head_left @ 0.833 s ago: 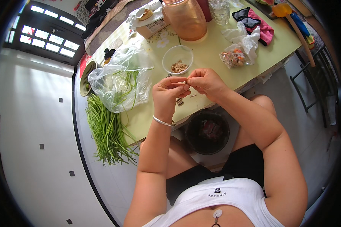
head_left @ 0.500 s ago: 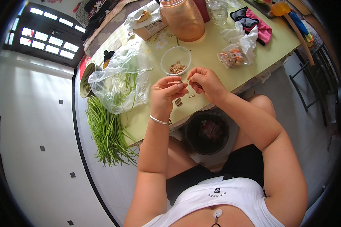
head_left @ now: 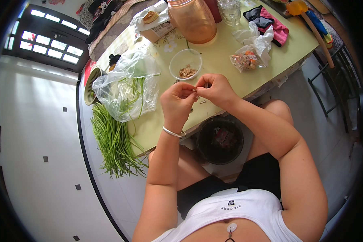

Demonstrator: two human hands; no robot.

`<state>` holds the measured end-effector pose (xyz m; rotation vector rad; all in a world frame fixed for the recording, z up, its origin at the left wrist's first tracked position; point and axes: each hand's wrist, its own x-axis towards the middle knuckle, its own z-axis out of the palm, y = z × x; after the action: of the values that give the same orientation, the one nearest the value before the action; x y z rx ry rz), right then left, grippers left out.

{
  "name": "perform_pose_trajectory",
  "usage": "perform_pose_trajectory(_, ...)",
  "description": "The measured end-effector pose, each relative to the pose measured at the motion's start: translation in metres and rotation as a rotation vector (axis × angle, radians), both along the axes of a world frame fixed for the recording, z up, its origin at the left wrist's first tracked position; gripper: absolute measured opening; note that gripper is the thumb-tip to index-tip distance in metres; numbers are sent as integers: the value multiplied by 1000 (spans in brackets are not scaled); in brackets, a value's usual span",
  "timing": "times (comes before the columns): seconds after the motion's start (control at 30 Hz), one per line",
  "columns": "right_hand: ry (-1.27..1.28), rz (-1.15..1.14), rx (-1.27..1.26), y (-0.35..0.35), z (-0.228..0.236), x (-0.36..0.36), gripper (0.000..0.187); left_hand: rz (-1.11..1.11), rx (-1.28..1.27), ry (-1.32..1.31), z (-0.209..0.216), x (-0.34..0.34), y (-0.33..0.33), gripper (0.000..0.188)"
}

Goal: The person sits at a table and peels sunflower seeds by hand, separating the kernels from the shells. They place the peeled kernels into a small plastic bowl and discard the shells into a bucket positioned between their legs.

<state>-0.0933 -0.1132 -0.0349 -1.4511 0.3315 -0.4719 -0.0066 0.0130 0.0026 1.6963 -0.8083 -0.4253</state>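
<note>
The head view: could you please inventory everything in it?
Table: one, yellow, middle
Bowl: one, clear, on table
Pieces: several, brown, in bowl
Jar: one, amber, far edge
Mug: one, clear, beside jar
Carton: one, brown, beside jar
Bag: one, translucent, left
Stalks: many, green, left
Basket: one, greenish, left
Packet: one, orange, right
Tissue: one, white, right
Cloth: one, pink and grey, right
Bin: one, black, floor
Door: one, dark, upper left
Hands, left and right: two, bare, before bowl

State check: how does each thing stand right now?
Left hand: fingertips pinched on a small piece
Right hand: fingers curled, fingertips at the left's
Bowl: uncovered, tan pieces inside
Plastic bag: crumpled, greens showing
Green stems: loose heap
Bin: open, packaging inside
White tissue: crumpled
Bracelet: on left wrist
</note>
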Motion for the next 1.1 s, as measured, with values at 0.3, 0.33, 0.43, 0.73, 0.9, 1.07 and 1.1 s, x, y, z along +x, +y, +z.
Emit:
perform_pose_trajectory(0.3, -49, 128, 304, -4, -1, 1, 6, -113, -124, 508, 3, 16, 6, 12)
perform_pose_trajectory(0.33, -40, 171, 409, -4, -2, 1, 5, -130, -132, 578, 1, 19, 7, 11)
perform_pose_trajectory(0.43, -56, 167, 606, -3, -3, 2, 4, -64, -187, 674, -4, 21, 6, 14)
perform_pose_trajectory(0.73, 85, 247, 695, -1, 7, 0, 8, -39, -28, 7, 2, 8, 1, 7)
perform_pose_trajectory(0.9, 4, 222, 621, -3, -10, 6, 6, 55, 7, -378, -3, 10, -5, 8)
perform_pose_trajectory(1.07, -11, 176, 653, -4, -5, 5, 11, 227, -6, -443, 5, 31, -12, 5)
perform_pose_trajectory(1.1, -20, 180, 652, -4, -2, 5, 12, 264, -4, -491, 3, 40, -12, 5)
